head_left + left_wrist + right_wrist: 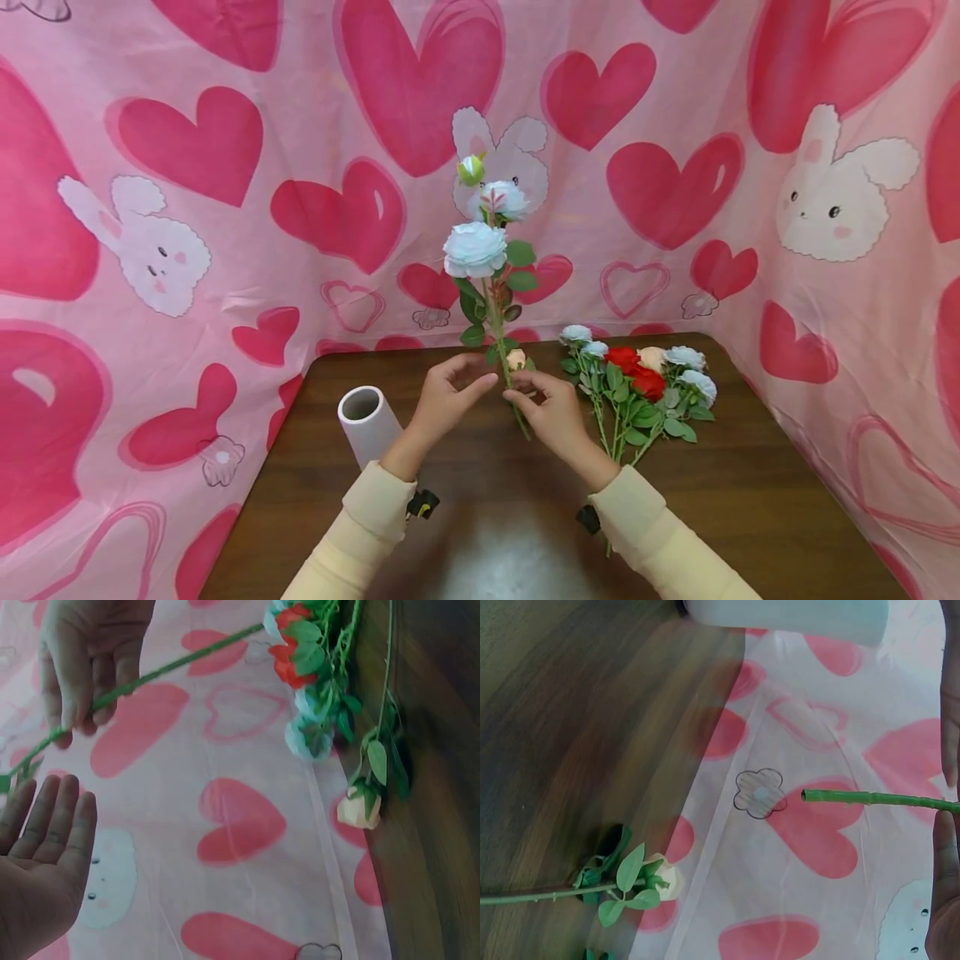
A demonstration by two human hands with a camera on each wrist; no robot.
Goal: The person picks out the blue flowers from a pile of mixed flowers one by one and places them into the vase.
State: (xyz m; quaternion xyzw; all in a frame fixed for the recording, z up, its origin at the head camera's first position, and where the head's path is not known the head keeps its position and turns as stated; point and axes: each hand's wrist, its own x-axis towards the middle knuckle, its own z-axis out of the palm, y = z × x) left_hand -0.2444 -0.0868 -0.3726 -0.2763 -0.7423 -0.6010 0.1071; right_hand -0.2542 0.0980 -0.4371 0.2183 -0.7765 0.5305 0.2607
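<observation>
A rose stem with pale blue-white blooms (pixel 476 249), a bud and green leaves stands nearly upright above the table. My right hand (pixel 553 410) pinches its lower stem between thumb and fingers; the bare end (pixel 870 798) sticks out below. Beside the stem, on its left, is my left hand (pixel 448 398). In the left wrist view the fingers (pixel 56 817) of this hand are extended near the leaves, not curled round the stem. Left of that hand stands a white vase (pixel 371 425), its mouth facing up. A peach rose (pixel 517 359) lies behind the hands, partly hidden.
On the right of the brown table (pixel 750 492) lies a group of red roses (pixel 647 383), pale blue-white roses (pixel 697 386) and a peach one, stems toward me. A pink cloth (pixel 585 192) with hearts and rabbits hangs behind and at both sides.
</observation>
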